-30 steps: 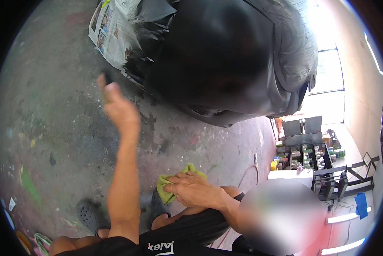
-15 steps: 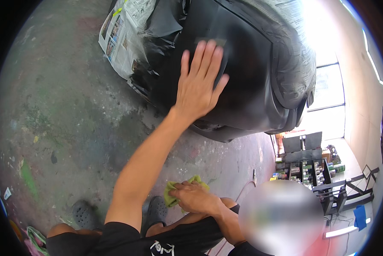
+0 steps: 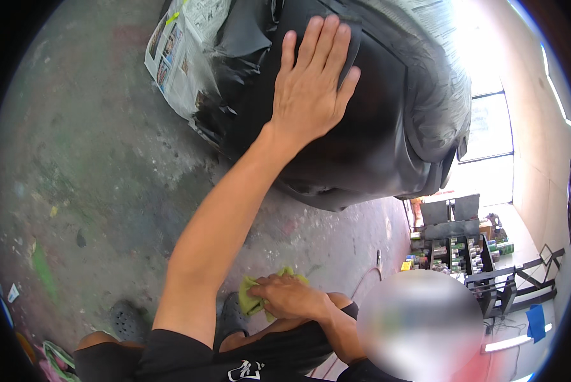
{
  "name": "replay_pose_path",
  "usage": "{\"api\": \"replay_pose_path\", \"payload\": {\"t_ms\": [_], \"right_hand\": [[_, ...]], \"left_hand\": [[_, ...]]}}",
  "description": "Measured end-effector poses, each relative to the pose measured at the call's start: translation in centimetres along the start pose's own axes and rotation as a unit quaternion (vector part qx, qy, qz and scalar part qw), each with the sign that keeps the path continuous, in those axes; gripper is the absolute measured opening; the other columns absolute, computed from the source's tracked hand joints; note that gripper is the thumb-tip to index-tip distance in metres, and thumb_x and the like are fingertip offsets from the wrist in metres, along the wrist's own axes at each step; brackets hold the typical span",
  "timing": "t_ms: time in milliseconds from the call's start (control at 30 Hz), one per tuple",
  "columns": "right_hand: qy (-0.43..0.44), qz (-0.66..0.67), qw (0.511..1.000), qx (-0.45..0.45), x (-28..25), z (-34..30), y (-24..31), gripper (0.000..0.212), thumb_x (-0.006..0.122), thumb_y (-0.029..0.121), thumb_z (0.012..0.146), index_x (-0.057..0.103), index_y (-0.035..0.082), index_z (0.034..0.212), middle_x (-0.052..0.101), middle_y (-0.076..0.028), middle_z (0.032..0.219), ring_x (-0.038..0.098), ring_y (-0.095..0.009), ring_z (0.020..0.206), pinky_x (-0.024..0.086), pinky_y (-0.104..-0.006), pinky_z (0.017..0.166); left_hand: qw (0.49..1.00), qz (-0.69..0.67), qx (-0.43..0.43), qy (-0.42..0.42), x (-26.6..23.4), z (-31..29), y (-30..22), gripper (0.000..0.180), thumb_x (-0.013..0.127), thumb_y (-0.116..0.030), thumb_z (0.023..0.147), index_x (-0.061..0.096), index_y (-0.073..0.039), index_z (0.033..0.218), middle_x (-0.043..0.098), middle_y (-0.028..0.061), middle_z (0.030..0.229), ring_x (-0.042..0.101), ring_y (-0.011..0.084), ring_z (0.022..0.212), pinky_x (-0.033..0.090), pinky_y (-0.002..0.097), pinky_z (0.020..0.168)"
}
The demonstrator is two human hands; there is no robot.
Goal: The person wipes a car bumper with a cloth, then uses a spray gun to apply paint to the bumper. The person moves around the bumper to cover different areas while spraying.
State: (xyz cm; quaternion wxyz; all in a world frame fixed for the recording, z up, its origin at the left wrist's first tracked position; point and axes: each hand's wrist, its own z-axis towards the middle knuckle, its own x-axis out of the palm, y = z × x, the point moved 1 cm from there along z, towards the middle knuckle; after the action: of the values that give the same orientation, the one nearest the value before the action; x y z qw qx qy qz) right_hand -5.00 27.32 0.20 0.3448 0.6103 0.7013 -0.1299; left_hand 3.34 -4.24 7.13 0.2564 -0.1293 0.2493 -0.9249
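My left hand point(image 3: 311, 83) lies flat with fingers stretched on a matt black car body panel point(image 3: 368, 121), near its upper part. Under the fingers is a thin dark sheet point(image 3: 354, 52), possibly sandpaper; its edge shows by the fingertips and thumb. Low in the middle, beside my knee, my right hand point(image 3: 285, 297) is closed on a yellow-green cloth point(image 3: 252, 299), which hangs out past the fingers.
Newspaper and plastic masking point(image 3: 177, 57) borders the panel on the left, with more masking point(image 3: 435, 83) on the right. A rack of cans point(image 3: 463, 254) stands at the right. A thin hose point(image 3: 365, 278) lies on the stained concrete floor point(image 3: 107, 178).
My left hand has slid up and slightly right over the panel, the dark sheet moving with it. My right hand and the cloth stay almost in place.
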Motion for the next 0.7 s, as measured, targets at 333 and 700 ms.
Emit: {"api": "replay_pose_path", "payload": {"t_ms": [333, 700], "right_hand": [[0.023, 0.009, 0.999, 0.025, -0.2, 0.2, -0.6, 0.038, 0.063, 0.006, 0.092, 0.075, 0.008, 0.128, 0.072, -0.017, 0.134, 0.067, -0.041, 0.129, 0.054, -0.0561, 0.109], [0.012, -0.038, 0.999, 0.037, 0.0, 0.4, -0.5, 0.039, 0.061, 0.005, 0.093, 0.075, 0.007, 0.128, 0.072, -0.018, 0.132, 0.068, -0.042, 0.128, 0.054, -0.0566, 0.11]], "left_hand": [[0.999, -0.019, -0.033, 0.01, -0.1, -1.5, -1.0, 0.068, 0.056, -0.034, 0.113, 0.043, -0.001, 0.17, 0.042, 0.0183, 0.177, 0.033, 0.0371, 0.167, 0.02, 0.059, 0.134], [1.0, 0.009, -0.021, 0.001, -0.2, -2.2, -0.4, 0.064, 0.056, -0.033, 0.113, 0.047, -0.001, 0.168, 0.045, 0.0181, 0.175, 0.035, 0.036, 0.166, 0.023, 0.0579, 0.133]]}}
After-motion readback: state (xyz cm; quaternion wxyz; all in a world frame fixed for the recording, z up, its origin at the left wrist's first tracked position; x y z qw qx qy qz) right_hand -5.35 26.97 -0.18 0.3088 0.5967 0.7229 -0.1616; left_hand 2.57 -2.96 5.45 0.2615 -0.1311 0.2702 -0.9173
